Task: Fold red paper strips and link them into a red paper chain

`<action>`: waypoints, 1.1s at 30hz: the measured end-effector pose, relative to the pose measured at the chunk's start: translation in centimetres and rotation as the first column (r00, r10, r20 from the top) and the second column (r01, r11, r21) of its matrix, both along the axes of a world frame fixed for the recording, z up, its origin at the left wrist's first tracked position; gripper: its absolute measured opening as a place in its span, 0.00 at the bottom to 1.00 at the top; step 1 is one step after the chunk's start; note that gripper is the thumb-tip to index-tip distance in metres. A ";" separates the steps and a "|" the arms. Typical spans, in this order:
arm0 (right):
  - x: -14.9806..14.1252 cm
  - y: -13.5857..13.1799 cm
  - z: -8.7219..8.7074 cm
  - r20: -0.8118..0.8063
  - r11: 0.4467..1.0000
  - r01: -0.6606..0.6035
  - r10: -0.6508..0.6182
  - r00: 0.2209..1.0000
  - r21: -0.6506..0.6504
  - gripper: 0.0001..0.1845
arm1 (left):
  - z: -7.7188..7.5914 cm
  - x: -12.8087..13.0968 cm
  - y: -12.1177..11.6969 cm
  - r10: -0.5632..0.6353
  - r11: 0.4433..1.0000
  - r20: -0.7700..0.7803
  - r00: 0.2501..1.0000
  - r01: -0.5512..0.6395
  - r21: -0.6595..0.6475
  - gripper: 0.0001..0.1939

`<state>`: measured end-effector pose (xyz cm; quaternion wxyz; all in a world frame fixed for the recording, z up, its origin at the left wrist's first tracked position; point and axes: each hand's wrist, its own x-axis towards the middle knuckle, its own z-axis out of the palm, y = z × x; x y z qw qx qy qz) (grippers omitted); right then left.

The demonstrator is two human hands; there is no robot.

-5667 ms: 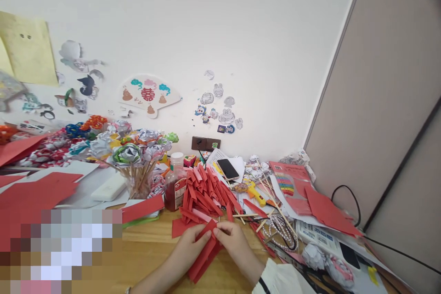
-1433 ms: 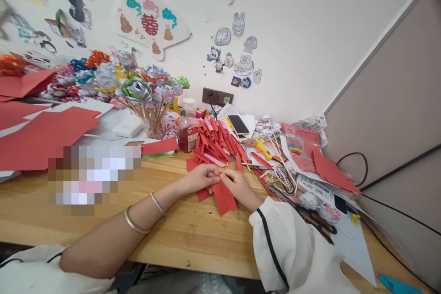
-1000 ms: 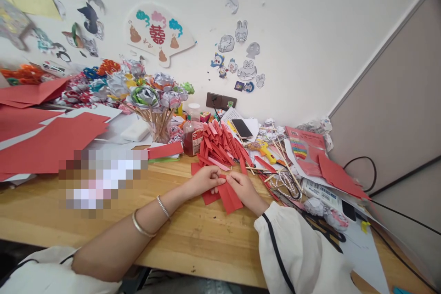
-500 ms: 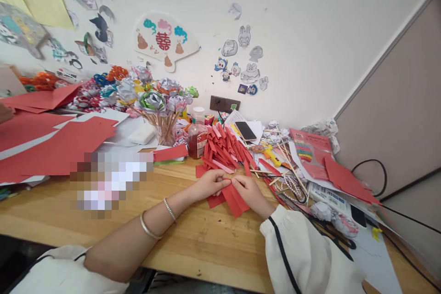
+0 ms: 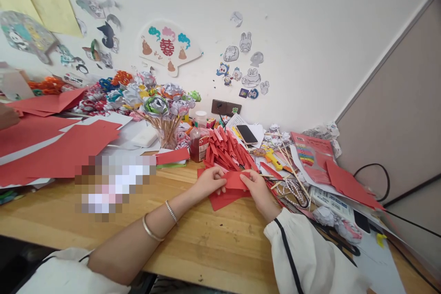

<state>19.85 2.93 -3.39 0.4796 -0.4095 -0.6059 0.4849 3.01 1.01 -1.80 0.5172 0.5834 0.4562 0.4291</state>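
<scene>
Between my two hands a small sheet of red paper (image 5: 235, 180) is stretched sideways, just above the wooden table. My left hand (image 5: 212, 181) pinches its left end, and my right hand (image 5: 255, 187) grips the right end with the thumb on top. More red paper (image 5: 223, 200) lies flat underneath. Right behind the hands rises a heap of folded red paper strips (image 5: 229, 149), some showing a paler pink side. A jar with dark red contents and a white lid (image 5: 199, 142) stands left of the heap.
Paper flowers on sticks (image 5: 165, 115) fill a clear cup at the back left. Large red sheets (image 5: 69, 151) cover the left side. A phone (image 5: 246, 134), a yellow glue gun (image 5: 274, 160), beads (image 5: 292, 193) and black-handled scissors (image 5: 339, 241) lie right. Another person's hand (image 5: 7, 117) shows far left.
The red paper in my hands, earlier hanging down lengthwise from pinched fingers, is now held out crosswise with my hands further apart. The view has shifted, and another person's hand has come in at left.
</scene>
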 end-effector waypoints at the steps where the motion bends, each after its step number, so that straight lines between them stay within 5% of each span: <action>1: 0.0 0.1 0.0 -0.027 1.000 0.012 -0.012 1.000 0.006 0.12 | 0.1 0.1 -0.3 -0.039 0.999 -0.048 0.998 0.040 0.006 0.07; 4: 0.1 0.0 0.2 -0.064 0.999 0.033 -0.031 0.997 0.039 0.12 | 0.5 0.3 -1.0 -0.125 0.991 -0.140 0.982 0.131 0.036 0.06; 10: -0.4 -1.5 1.6 0.139 0.980 -0.074 0.048 0.989 0.186 0.12 | 1.2 0.4 -1.8 -0.209 0.960 -0.298 0.931 0.254 0.121 0.08; 20: -0.8 -2.2 1.7 -0.221 0.962 -0.266 0.246 0.944 -0.065 0.20 | 0.7 0.5 -1.2 -0.105 0.969 -0.186 0.977 0.142 0.200 0.10; 26: -1.0 -2.1 1.6 -0.175 0.958 -0.276 0.259 0.950 -0.080 0.17 | 0.6 0.5 -1.0 -0.096 0.965 -0.134 0.986 0.126 0.230 0.13; 33: -0.9 -2.1 1.8 -0.152 0.963 -0.264 0.254 0.955 -0.057 0.15 | 1.1 0.3 -1.3 0.023 0.928 -0.335 0.942 0.104 0.357 0.09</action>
